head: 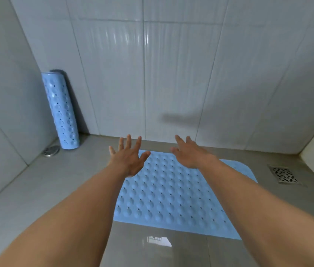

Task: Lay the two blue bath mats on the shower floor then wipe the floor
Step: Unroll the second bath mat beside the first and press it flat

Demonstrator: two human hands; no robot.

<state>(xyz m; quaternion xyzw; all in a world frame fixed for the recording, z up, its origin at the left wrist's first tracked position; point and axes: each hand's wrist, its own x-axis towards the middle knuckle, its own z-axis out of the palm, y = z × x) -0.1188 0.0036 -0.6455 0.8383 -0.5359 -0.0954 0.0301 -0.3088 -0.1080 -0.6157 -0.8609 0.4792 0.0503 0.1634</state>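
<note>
1. So, one mat down. The first blue bath mat [171,199] lies flat on the shower floor [46,189], bumpy side up. Its far edge is near the tiled wall [171,74], and its right corner is close to the square drain [284,174].
2. The second blue bath mat [60,110] isn't laid yet. It's rolled into a tube, standing on end in the left corner and leaning on the wall, right beside the round drain [51,150].
3. Hands: the left hand [129,160] is over the flat mat's far left corner and the right hand [190,155] is over its far edge. On both the grip is wide open, fingers spread and holding nothing. I honestly can't tell if the palms touch the mat or just hover.
4. My read is that we're between mats, roughly a third of the way in.
5. The next move probably means reaching left to the corner, closing a hand around the roll, and bringing it to the bare floor left of the flat mat. Then unroll it so the edges sit side by side.
6. Wiping comes after. No cloth shows in view, so that needs fetching.
</note>
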